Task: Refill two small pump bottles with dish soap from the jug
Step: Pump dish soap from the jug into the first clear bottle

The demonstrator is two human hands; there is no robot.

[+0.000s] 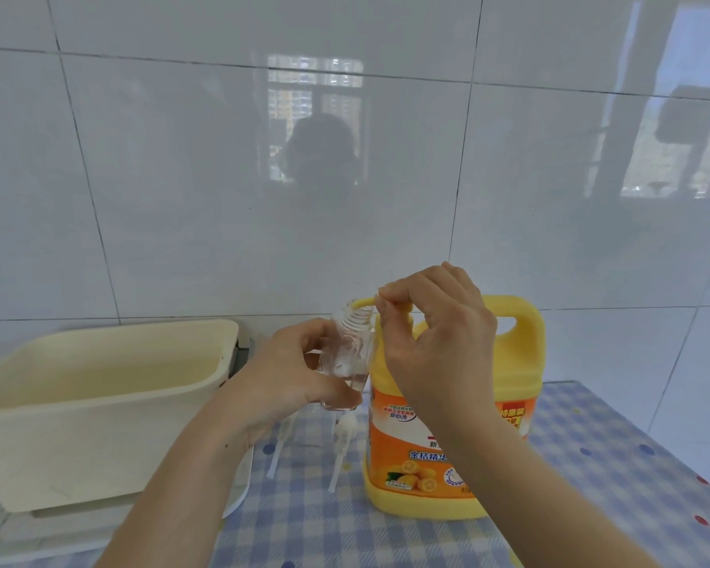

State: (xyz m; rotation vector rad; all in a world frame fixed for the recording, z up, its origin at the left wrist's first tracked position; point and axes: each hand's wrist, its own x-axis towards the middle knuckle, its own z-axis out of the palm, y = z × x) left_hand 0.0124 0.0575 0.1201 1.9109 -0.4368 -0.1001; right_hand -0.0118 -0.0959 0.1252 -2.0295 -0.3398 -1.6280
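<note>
Gripping tilted small bottle (347,354) in left hand (287,373), right hand (437,334) curled round pump (363,303) on jug (447,448), apparently pressing

Small bottle (347,362): clear, smooth plastic.
Jug (521,350): opaque yellow plastic, slight sheen; glossy printed orange label (419,444).
Tub (99,424): cream plastic, matt.
Desk cover (591,465): blue-checked sheet, smooth, faint sheen.
Wall tiles (181,178): white, glazed, mirror-glossy.
</note>
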